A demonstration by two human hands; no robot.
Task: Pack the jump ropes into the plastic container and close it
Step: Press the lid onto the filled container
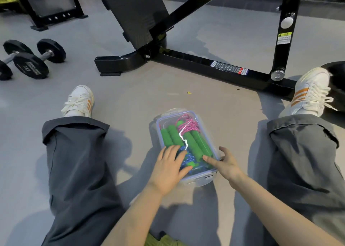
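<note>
A clear plastic container (164,118) lies on the grey floor between my legs, with its transparent lid on top. Inside are jump ropes with green foam handles (194,145), a pink cord (187,124) at the far end and a blue cord (186,157) at the near end. My left hand (169,168) rests flat on the near left part of the lid, fingers spread. My right hand (225,163) touches the near right corner, its forefinger on the lid and thumb along the side. A lid clasp (208,177) at the near end sticks out.
My legs in grey trousers and white shoes (79,101) flank the container. A black gym machine frame (205,66) crosses the floor beyond it. Dumbbells (30,59) lie at the far left. Bare floor lies between the container and the frame.
</note>
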